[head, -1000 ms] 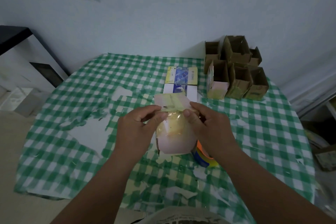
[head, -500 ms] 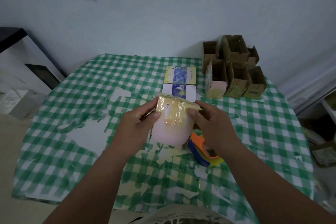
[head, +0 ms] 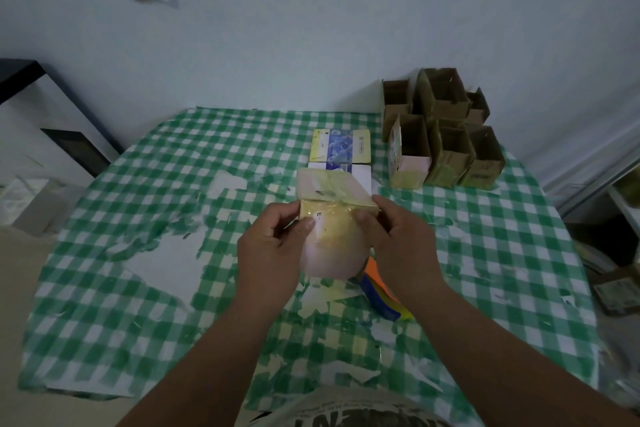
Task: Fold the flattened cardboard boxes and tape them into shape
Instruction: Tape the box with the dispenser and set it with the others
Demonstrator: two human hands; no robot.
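Both hands hold a small pink cardboard box above the middle of the table, its yellowish taped end turned up and away from me. My left hand grips the box's left side, thumb pressing on the taped face. My right hand grips the right side, thumb on the tape as well. An orange, blue and yellow tape dispenser lies on the cloth just under my right hand, partly hidden. A flattened box with blue and yellow print lies beyond the held box.
Several folded brown and pink boxes stand open at the table's back right by the wall. The green checked tablecloth is torn, with white patches showing. A dark-topped cabinet stands left of the table; shelving and clutter sit at the right edge.
The box has been turned in my hands, so its taped end now faces up and away. Both thumbs shifted along the tape. The view tilted slightly.
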